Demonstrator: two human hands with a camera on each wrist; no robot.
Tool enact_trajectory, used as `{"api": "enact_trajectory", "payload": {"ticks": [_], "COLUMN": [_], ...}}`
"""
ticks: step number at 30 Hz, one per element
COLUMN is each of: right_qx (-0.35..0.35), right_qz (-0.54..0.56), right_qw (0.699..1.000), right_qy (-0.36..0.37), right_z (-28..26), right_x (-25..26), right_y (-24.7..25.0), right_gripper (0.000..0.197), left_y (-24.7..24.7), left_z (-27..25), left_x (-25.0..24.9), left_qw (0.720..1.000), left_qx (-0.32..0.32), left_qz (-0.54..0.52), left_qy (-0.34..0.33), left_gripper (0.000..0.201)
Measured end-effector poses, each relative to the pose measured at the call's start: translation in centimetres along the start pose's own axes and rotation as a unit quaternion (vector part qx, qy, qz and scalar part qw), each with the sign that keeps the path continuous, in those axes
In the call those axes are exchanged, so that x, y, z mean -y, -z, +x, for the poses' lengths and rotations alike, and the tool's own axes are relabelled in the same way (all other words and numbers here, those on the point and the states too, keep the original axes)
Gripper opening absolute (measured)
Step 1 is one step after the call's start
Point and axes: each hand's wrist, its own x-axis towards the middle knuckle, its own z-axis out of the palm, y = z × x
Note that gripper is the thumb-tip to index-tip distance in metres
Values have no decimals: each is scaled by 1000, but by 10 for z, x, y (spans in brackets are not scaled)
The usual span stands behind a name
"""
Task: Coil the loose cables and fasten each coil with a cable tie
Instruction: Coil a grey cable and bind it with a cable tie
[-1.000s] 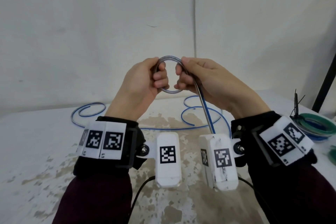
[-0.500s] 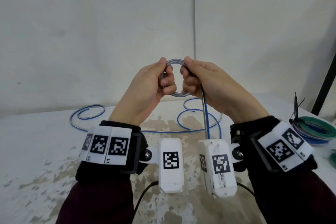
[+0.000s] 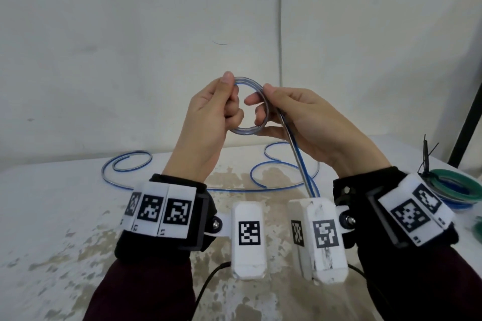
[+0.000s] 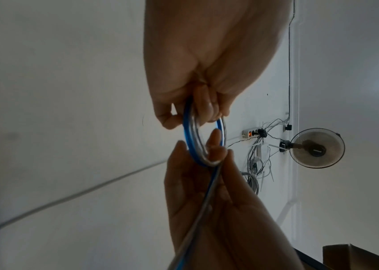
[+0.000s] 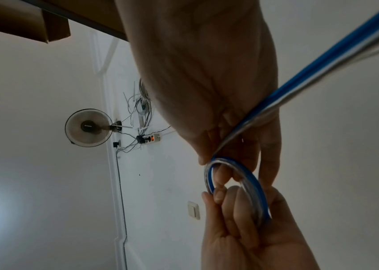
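Observation:
A clear-and-blue cable is wound into a small ring held up above the table between both hands. My left hand pinches the ring's left side, thumb on top and fingers curled through it. My right hand holds the right side, thumb pressing the cable where its straight run drops to the table. The rest of the cable lies in loose loops at the back of the table. In the left wrist view the ring shows edge-on, and in the right wrist view the ring sits between both sets of fingers.
A green and blue coil with a black cable tie lies at the table's right edge. The worn white table meets a white wall behind. A dark pole stands at the far right.
My left thumb has slid up onto the top of the ring. My right fingers have spread a little along its right side. The ring stays at about the same height.

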Motion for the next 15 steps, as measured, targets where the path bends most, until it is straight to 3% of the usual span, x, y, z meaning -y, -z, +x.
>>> {"api": "enact_trajectory", "payload": {"ticks": [3,6,11,15], "right_qx": [-10,-15,-13,-21], "right_qz": [15,32,-79,-101], "right_qw": [1000,999,997,995], "right_qy": [7,11,10,9], "right_z": [0,1,-1,-1], "right_x": [1,3,2,1], "right_y": [0,1,2,-3], "right_gripper": [33,33,37,39], "left_y": [-6,-8,-3,2], "left_z": [-1,-1,-1,-4], "left_x": [1,0,-1,1], "left_qw": [1000,998,989,989], "left_qx": [6,29,112,125], "left_qz": [-19,-53,-20,41], "left_qy": [-3,36,98,63], "left_gripper": [34,35,33,35]}}
